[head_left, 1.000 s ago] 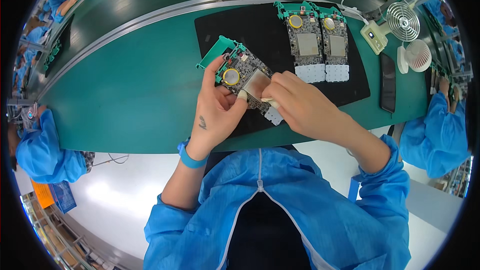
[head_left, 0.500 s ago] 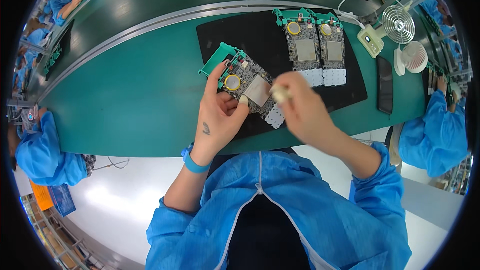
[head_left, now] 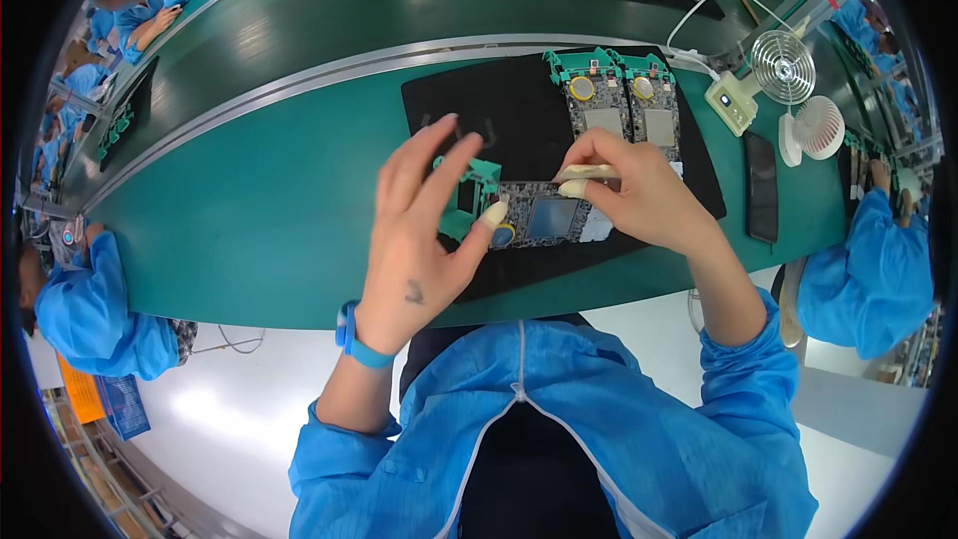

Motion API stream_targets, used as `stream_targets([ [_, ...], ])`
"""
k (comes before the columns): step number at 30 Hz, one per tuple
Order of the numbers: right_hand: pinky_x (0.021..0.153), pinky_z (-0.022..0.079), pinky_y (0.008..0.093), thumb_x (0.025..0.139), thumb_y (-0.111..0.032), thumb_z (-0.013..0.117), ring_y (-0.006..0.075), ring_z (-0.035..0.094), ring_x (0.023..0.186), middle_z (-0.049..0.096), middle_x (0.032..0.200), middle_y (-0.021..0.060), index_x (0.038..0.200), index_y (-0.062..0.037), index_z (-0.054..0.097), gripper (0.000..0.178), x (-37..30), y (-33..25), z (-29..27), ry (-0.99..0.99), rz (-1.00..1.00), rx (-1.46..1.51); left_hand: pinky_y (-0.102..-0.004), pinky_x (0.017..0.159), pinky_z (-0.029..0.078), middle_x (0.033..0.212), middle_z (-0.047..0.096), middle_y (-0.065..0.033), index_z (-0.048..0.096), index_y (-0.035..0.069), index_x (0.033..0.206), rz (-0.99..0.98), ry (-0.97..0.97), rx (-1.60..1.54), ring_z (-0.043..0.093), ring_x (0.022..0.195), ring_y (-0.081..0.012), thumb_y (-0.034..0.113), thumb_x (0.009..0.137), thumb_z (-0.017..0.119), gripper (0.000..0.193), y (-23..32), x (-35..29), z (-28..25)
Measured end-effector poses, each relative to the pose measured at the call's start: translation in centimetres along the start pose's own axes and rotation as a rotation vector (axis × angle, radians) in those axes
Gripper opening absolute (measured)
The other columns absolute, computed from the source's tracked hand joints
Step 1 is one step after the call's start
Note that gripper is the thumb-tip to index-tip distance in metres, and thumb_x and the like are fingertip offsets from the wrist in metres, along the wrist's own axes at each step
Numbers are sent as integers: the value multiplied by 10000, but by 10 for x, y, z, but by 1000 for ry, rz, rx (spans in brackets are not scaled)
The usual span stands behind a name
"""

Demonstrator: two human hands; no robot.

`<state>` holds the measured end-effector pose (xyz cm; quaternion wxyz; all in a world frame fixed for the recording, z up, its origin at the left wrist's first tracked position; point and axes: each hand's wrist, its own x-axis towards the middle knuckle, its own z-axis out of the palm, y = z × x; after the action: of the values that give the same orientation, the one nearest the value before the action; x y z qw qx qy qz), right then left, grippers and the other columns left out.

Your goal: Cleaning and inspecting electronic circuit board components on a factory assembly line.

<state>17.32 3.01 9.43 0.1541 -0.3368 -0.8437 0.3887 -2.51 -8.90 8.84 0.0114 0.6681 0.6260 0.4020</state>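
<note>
A circuit board [head_left: 552, 217] with a green plastic frame [head_left: 457, 215] at its left end is tilted up over the black mat, with a yellow-rimmed coin cell [head_left: 504, 235] and a flat square plate on its face. My right hand [head_left: 639, 185] pinches the board's upper edge between thumb and forefinger, both in cream finger covers. At the frame end, my left hand [head_left: 414, 225] has its fingers spread and raised. Its covered thumb touches the board near the coin cell, or lies just in front of it.
Two similar boards [head_left: 604, 118] with green frames lie side by side on the black mat [head_left: 479, 105]. Farther right are a dark phone [head_left: 760, 185], a cream device [head_left: 731, 105] with a cable, and two small fans [head_left: 783, 67]. Co-workers in blue sit at both sides.
The board has turned from slanting to nearly level across the view and is tilted up. My right hand now grips its edge, while my left fingers have lifted and spread.
</note>
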Motion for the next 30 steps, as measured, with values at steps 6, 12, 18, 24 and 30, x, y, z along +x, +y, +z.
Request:
stream_targets([
  [6, 620, 462, 245, 806, -29, 625, 131, 616, 738, 634, 877, 38, 979, -54, 580, 181, -2, -7, 20, 108, -120, 59, -424, 993, 401, 1109, 621, -132, 621, 20, 1069, 6, -156, -202, 486, 1167, -359, 24, 733, 650, 338, -15, 5, 15],
  [12, 587, 481, 276, 751, -15, 661, 187, 627, 696, 616, 862, 55, 981, -70, 574, 252, 2, -9, 36, 251, -296, -109, -397, 957, 425, 1060, 643, -117, 641, 23, 1010, -5, -150, -215, 525, 1126, -331, 13, 708, 631, 302, -13, 9, 16],
  [18, 554, 477, 312, 727, 1, 660, 239, 631, 688, 615, 844, 58, 967, -72, 557, 271, 2, -15, 40, 318, -389, -251, -362, 880, 458, 971, 656, -99, 659, 22, 936, -121, -113, -269, 551, 1033, -281, 33, 693, 651, 243, -11, 11, 21],
  [24, 550, 473, 320, 707, 3, 670, 236, 629, 687, 600, 843, 52, 948, -68, 552, 278, 1, -12, 41, 319, -410, -259, -352, 839, 472, 934, 659, -87, 667, 28, 908, -158, -120, -287, 546, 1005, -271, 45, 692, 671, 216, -10, 12, 20],
  [30, 544, 470, 314, 701, -6, 680, 229, 631, 695, 589, 859, 43, 948, -74, 548, 288, 2, -13, 44, 340, -442, -319, -342, 810, 475, 923, 659, -84, 674, 29, 899, -170, -120, -287, 545, 985, -263, 47, 689, 668, 211, -10, 13, 21],
])
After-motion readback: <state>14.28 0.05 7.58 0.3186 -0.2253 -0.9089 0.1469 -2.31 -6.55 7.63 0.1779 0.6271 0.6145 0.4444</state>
